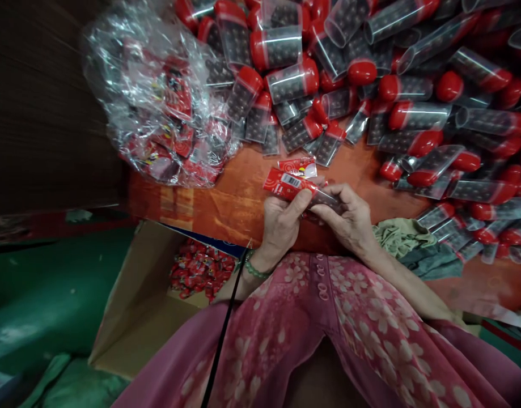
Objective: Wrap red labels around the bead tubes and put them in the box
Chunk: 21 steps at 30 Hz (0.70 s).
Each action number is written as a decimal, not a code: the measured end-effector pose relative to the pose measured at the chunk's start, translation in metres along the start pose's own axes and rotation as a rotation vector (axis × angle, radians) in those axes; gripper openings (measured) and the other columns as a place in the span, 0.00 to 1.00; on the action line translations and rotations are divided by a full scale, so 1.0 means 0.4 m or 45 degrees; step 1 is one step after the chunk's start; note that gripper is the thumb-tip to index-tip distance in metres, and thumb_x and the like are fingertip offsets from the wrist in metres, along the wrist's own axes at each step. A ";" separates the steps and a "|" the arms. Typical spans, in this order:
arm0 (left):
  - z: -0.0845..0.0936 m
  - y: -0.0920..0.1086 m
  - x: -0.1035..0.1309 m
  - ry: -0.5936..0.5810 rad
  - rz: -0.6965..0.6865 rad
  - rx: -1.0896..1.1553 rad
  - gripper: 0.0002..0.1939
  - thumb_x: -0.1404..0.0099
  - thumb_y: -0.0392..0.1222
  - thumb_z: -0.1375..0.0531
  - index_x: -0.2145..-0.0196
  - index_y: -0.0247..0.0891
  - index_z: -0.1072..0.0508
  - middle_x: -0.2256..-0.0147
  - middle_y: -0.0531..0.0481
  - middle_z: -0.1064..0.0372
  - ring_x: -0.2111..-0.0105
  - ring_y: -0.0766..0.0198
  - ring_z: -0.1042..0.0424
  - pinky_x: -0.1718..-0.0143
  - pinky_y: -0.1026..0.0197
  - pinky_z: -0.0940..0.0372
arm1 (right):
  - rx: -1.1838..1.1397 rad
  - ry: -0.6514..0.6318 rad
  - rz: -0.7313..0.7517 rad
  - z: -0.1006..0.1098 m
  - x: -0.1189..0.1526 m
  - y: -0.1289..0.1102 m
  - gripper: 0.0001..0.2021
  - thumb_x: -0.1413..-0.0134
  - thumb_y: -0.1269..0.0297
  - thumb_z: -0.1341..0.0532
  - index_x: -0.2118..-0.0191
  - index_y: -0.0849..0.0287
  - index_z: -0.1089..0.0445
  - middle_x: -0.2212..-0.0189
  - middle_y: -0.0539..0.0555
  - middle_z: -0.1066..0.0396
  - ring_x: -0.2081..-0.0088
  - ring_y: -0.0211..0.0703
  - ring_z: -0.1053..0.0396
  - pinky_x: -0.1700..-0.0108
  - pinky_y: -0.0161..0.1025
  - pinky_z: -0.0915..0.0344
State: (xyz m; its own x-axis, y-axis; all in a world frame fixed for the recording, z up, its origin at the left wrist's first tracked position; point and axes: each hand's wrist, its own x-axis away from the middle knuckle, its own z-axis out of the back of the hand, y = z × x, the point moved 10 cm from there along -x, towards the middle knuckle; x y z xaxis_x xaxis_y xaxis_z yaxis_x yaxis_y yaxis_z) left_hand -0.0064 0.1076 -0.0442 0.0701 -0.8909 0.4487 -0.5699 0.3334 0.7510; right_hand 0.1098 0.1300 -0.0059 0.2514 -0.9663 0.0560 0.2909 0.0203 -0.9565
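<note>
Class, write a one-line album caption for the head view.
Left hand and right hand hold a red-wrapped tube beside a heap of red-capped tubes.

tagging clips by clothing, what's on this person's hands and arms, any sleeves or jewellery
Both arms are bare to past the wrist, with no gloves or sleeves in view. The left hand has a bracelet of green beads around its wrist. The right hand shows no ring, watch or band. Below them is a pink garment printed with pale flowers.

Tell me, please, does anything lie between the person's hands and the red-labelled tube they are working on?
Nothing visible does: the left hand and right hand both grip the red-labelled tube directly, above the orange table.
</note>
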 end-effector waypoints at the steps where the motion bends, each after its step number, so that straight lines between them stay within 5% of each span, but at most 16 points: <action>1: -0.004 -0.004 0.000 -0.031 0.007 -0.032 0.20 0.44 0.58 0.31 0.63 0.38 0.18 0.58 0.45 0.20 0.52 0.54 0.22 0.49 0.56 0.28 | 0.046 0.028 0.053 0.008 -0.002 -0.017 0.14 0.41 0.49 0.35 0.62 0.55 0.32 0.70 0.48 0.28 0.72 0.37 0.31 0.68 0.35 0.32; 4: -0.014 0.003 -0.002 -0.113 -0.042 -0.062 0.18 0.42 0.57 0.31 0.64 0.39 0.19 0.58 0.46 0.20 0.51 0.54 0.23 0.49 0.56 0.28 | 0.131 0.074 0.161 0.016 -0.009 -0.054 0.15 0.41 0.48 0.35 0.61 0.55 0.30 0.67 0.50 0.26 0.68 0.39 0.29 0.64 0.37 0.30; 9: -0.009 0.033 -0.014 -0.118 -0.118 -0.024 0.24 0.46 0.63 0.31 0.64 0.39 0.20 0.57 0.45 0.21 0.50 0.52 0.23 0.53 0.55 0.26 | -0.249 -0.113 -0.081 -0.030 -0.021 -0.018 0.17 0.39 0.45 0.38 0.58 0.55 0.34 0.71 0.46 0.31 0.75 0.34 0.33 0.70 0.34 0.31; 12: 0.003 0.037 -0.025 -0.077 -0.079 -0.040 0.26 0.46 0.66 0.33 0.65 0.39 0.20 0.59 0.44 0.21 0.53 0.52 0.22 0.58 0.57 0.25 | -0.417 -0.260 -0.108 -0.050 -0.012 -0.020 0.17 0.36 0.50 0.39 0.50 0.55 0.34 0.65 0.49 0.29 0.69 0.34 0.28 0.64 0.35 0.28; 21: -0.014 0.006 0.000 -0.071 -0.105 -0.040 0.24 0.42 0.63 0.34 0.63 0.37 0.20 0.65 0.47 0.21 0.76 0.69 0.28 0.79 0.67 0.38 | -0.568 -0.231 -0.183 -0.049 0.006 -0.009 0.10 0.38 0.59 0.36 0.55 0.56 0.32 0.69 0.46 0.28 0.70 0.32 0.26 0.63 0.31 0.28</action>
State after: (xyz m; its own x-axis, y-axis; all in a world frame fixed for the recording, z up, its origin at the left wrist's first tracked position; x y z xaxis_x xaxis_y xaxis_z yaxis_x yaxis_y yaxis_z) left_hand -0.0032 0.1104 -0.0397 0.0694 -0.9312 0.3579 -0.5383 0.2672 0.7993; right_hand 0.0912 0.1223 -0.0080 0.4055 -0.8904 0.2068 -0.0791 -0.2595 -0.9625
